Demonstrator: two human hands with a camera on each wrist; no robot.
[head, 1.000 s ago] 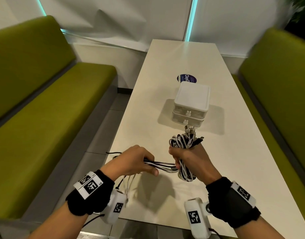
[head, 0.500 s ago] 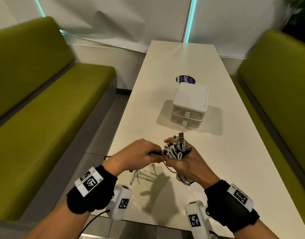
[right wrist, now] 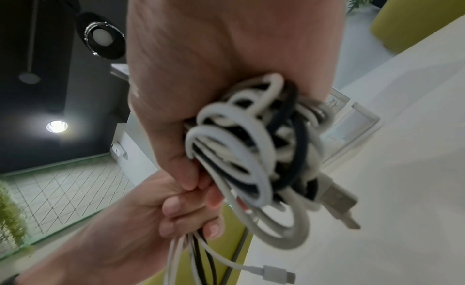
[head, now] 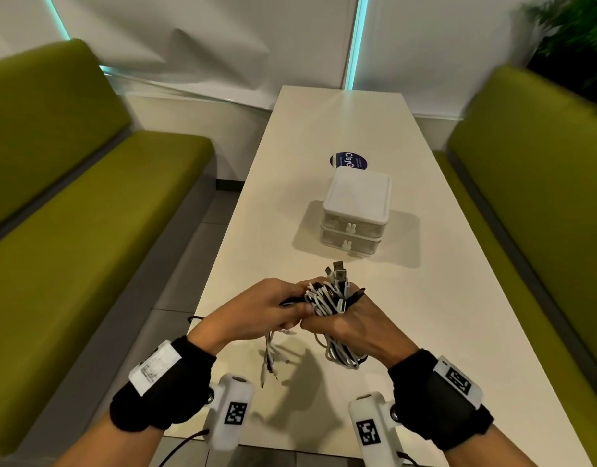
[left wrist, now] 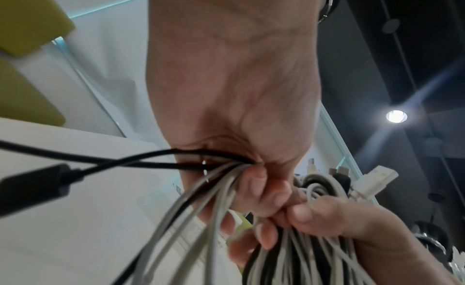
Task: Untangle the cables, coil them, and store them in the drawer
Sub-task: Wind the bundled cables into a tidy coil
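Above the near tabletop [head: 425, 315], the right hand [head: 354, 323] grips the coiled cables [head: 327, 294] and the left hand [head: 256, 308] pinches their loose tails; the shut drawer unit [head: 356, 214] stands ahead, nearer the right. The left-wrist view shows fingers [left wrist: 254, 185] curled round black and white strands. The right-wrist view shows the coil [right wrist: 251, 150] bunched in the fist, plugs dangling.

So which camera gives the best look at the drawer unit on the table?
The head view: the drawer unit is whole, both drawers closed. The right wrist view shows only a corner behind the cable bundle. In the left wrist view it cannot be made out.

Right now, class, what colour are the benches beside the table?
Olive green benches, clearest in the head view.
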